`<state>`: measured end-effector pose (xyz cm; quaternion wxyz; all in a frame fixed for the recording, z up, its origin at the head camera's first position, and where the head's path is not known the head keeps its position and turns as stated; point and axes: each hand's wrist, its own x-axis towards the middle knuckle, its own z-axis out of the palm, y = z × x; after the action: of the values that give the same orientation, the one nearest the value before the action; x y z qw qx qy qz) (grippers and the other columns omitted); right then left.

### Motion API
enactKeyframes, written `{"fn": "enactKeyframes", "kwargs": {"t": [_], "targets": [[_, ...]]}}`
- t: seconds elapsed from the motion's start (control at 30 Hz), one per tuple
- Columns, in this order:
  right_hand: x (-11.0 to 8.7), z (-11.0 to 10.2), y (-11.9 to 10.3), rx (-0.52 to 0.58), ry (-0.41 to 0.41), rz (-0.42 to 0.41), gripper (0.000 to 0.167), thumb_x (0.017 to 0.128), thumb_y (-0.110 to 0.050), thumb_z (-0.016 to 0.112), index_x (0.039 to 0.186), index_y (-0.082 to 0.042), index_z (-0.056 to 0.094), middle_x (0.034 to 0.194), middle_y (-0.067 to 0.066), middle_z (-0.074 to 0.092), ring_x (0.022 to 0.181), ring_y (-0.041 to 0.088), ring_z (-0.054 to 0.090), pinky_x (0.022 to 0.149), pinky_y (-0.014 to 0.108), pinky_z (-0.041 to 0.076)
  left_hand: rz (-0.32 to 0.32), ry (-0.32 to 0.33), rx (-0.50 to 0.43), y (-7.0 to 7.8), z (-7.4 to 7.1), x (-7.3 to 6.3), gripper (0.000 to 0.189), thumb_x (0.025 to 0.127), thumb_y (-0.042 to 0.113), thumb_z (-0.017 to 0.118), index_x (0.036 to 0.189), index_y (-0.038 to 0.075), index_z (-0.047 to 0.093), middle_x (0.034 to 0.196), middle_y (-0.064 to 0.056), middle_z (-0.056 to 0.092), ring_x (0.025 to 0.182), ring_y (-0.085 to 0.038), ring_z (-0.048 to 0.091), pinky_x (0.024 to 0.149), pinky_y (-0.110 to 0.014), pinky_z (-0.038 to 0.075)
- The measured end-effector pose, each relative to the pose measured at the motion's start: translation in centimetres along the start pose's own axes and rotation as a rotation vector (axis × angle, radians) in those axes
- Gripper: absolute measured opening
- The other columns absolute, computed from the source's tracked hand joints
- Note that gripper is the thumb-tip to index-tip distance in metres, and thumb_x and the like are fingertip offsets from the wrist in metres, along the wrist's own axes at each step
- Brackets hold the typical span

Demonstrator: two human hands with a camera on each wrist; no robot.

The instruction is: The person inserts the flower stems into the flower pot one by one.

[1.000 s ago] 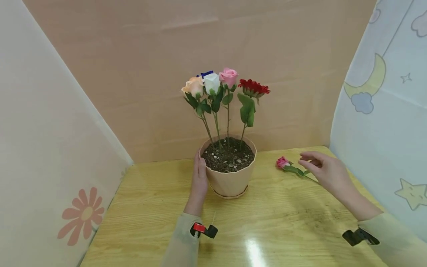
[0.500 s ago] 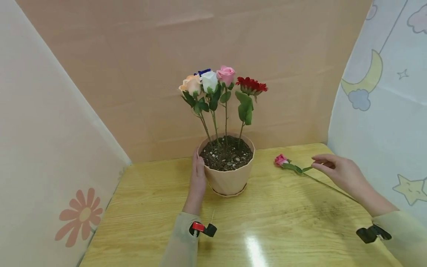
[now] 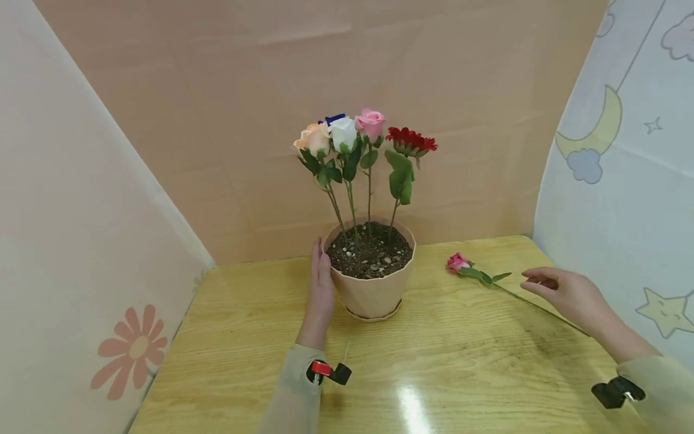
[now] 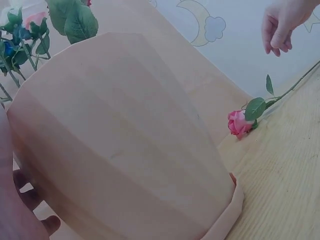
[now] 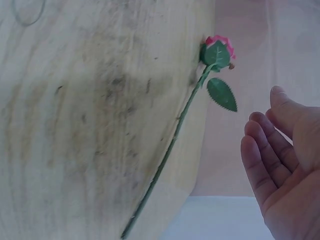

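My left hand point(image 3: 318, 292) lies along the left side of a beige flowerpot point(image 3: 374, 294), its fingers extended up the wall to the rim. The left wrist view shows the pot's ribbed wall point(image 4: 125, 130) close up. Off to the right, a deep pink rose point(image 3: 458, 263) lies on the table, its bloom toward the pot and its long stem point(image 5: 167, 150) slanting toward my right forearm. Over that stem hovers my right hand point(image 3: 572, 298), fingers loosely bent, with nothing held. In the right wrist view, a gap shows between the fingers and the rose.
Standing in the pot's soil point(image 3: 371, 256) are a peach rose point(image 3: 313, 141), a white rose point(image 3: 343, 134), a light pink rose point(image 3: 371, 125), a red daisy-like flower point(image 3: 412, 142) and a blue bloom point(image 3: 332, 119). Cloth walls enclose the wooden table point(image 3: 260, 325) behind and at both sides.
My right hand has drawn back to the right and slightly toward me, away from the rose's leaves, uncovering more stem. The left hand stays against the pot, and the rose lies in place.
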<state>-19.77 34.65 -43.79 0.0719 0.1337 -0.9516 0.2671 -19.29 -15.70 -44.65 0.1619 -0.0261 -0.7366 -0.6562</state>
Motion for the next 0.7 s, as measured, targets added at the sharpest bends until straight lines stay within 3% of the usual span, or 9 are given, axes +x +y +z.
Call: {"fn": "enactKeyframes", "kwargs": {"t": [0.2, 0.37, 0.5, 0.7], "targets": [[-0.6, 0.4, 1.8, 0.000, -0.052, 0.046, 0.050, 0.111, -0.037, 0.072, 0.137, 0.006, 0.072, 0.120, 0.026, 0.076, 0.100, 0.041, 0.073, 0.076, 0.055, 0.059, 0.046, -0.005, 0.013, 0.6, 0.0, 0.4, 0.058, 0.123, 0.040, 0.030, 0.179, 0.029, 0.019, 0.184, -0.003, 0.017, 0.168, -0.029, 0.015, 0.133, -0.061, 0.015], [-1.0, 0.9, 2.8, 0.029, -0.068, 0.075, 0.053, 0.111, -0.038, 0.071, 0.138, 0.008, 0.070, 0.129, 0.032, 0.072, 0.109, 0.051, 0.071, 0.083, 0.063, 0.059, 0.060, 0.018, 0.026, 0.4, 0.3, 0.8, 0.057, 0.123, 0.037, 0.032, 0.178, 0.024, 0.025, 0.183, -0.005, 0.022, 0.167, -0.032, 0.019, 0.132, -0.061, 0.018], [-1.0, 1.2, 3.7, 0.044, -0.072, 0.091, 0.053, 0.111, -0.038, 0.071, 0.138, 0.008, 0.071, 0.132, 0.033, 0.071, 0.113, 0.052, 0.069, 0.083, 0.059, 0.060, 0.064, 0.023, 0.022, 0.3, 0.5, 0.9, 0.056, 0.123, 0.038, 0.033, 0.177, 0.023, 0.027, 0.180, -0.003, 0.028, 0.166, -0.031, 0.023, 0.132, -0.059, 0.021], [-0.9, 1.7, 4.8, 0.047, -0.091, 0.105, 0.050, 0.110, -0.037, 0.073, 0.136, 0.006, 0.073, 0.129, 0.030, 0.073, 0.111, 0.048, 0.071, 0.077, 0.037, 0.059, 0.086, 0.000, -0.008, 0.1, 0.5, 0.9, 0.052, 0.124, 0.032, 0.031, 0.175, 0.019, 0.030, 0.179, -0.006, 0.031, 0.166, -0.031, 0.022, 0.132, -0.059, 0.020]]}}
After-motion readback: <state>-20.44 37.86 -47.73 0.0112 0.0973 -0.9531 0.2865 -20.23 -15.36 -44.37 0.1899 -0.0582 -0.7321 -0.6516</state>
